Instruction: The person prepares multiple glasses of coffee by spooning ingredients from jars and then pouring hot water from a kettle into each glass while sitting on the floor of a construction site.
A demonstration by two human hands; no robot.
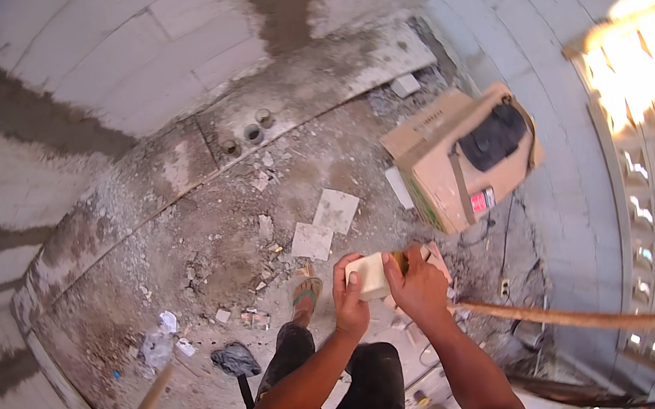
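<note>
A small cream-coloured, box-like block (371, 276) is held up in front of me at waist height. My left hand (349, 299) is closed round its left end, with the thumb along the near side. At the block's right end, my right hand (419, 283) is closed with its thumb pressed against the edge. Something yellowish-brown (400, 259) shows between the right thumb and fingers, too small to make out. Below the hands, partly covered by the right one, lie pinkish pieces (435, 260) on the ground.
Two pale tile pieces (335, 210) lie on the rubble floor ahead. A cardboard box (462, 172) with a black bag (495, 138) on top stands right. Wooden poles (593, 320) slant in on both sides. Pipe ends (253, 134) stick up near the far block wall.
</note>
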